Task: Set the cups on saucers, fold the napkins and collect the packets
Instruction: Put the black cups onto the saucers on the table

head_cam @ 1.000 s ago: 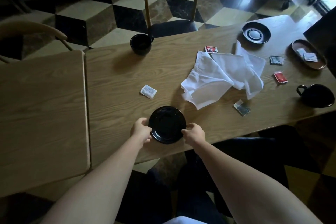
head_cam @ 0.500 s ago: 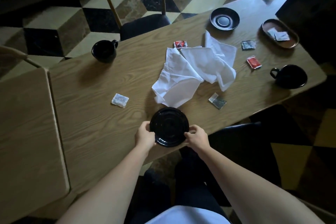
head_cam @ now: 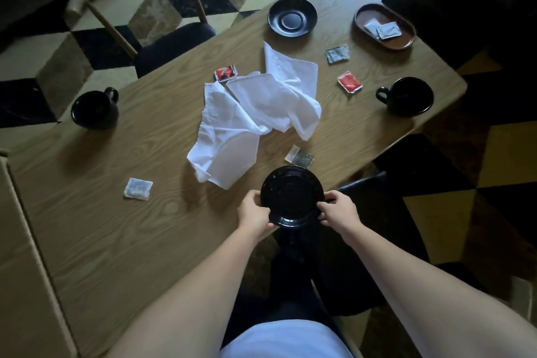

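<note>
At the far left of the light wooden table (head_cam: 96, 224) we see a round black ceramic cup (head_cam: 94, 109), nothing visible in it, and nearer us a small white paper packet (head_cam: 138, 188). In the middle lie the crumpled white cloth napkins (head_cam: 255, 116), a red packet (head_cam: 225, 73) at their far edge. At the near edge our left hand (head_cam: 253, 213) and right hand (head_cam: 338, 209) pinch opposite rims of a glossy black round saucer (head_cam: 292, 197), fingers curled onto it; a dark foil packet (head_cam: 300, 156) lies just beyond. Farther off sits a second black saucer (head_cam: 292, 17), bare. Rightward come a grey packet (head_cam: 337, 53), another red packet (head_cam: 349, 82), a second black cup (head_cam: 408, 97), and an oval brown wooden tray (head_cam: 402, 43) holding two white packets (head_cam: 383, 29). Compared with half a second ago, the held saucer sits further right along the table edge — the grip is unchanged.
</note>
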`<state>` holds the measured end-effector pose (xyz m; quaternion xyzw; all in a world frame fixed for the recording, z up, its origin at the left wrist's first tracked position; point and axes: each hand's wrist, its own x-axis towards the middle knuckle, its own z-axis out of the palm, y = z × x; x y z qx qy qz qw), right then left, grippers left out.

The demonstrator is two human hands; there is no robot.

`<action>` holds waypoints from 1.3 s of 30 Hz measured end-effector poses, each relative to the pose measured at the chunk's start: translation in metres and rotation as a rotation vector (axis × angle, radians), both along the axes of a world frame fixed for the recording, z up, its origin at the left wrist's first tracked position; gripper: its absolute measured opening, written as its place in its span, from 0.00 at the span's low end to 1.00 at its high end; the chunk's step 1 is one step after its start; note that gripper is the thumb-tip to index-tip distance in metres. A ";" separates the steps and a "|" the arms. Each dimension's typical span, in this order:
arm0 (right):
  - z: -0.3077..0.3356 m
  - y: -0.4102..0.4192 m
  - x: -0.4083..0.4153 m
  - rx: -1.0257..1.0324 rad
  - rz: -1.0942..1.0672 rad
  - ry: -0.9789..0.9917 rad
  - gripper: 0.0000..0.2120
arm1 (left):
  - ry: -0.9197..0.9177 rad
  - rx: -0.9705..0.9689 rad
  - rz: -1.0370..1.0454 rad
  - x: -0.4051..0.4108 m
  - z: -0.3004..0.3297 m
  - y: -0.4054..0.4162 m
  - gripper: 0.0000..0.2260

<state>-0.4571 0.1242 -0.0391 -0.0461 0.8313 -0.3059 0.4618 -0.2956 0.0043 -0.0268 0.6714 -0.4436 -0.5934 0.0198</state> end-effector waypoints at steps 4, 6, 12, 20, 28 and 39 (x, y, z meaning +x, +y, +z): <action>-0.002 -0.003 -0.017 -0.003 -0.001 -0.010 0.07 | -0.022 -0.018 -0.024 -0.015 0.000 -0.004 0.18; -0.004 -0.005 -0.023 -0.015 0.006 -0.018 0.05 | -0.026 -0.027 -0.028 -0.021 0.002 -0.007 0.18; -0.005 -0.011 -0.033 -0.023 -0.047 -0.042 0.07 | -0.061 -0.066 -0.059 -0.031 0.003 -0.010 0.16; 0.005 -0.012 -0.011 0.143 0.013 0.018 0.21 | -0.060 -0.022 -0.176 -0.007 0.022 -0.021 0.18; 0.045 -0.039 0.012 0.214 0.011 0.248 0.11 | 0.111 -0.053 -0.200 0.024 0.061 -0.076 0.09; 0.099 -0.161 -0.030 -0.094 0.006 0.237 0.05 | 0.251 -0.112 -0.141 -0.013 0.102 -0.191 0.06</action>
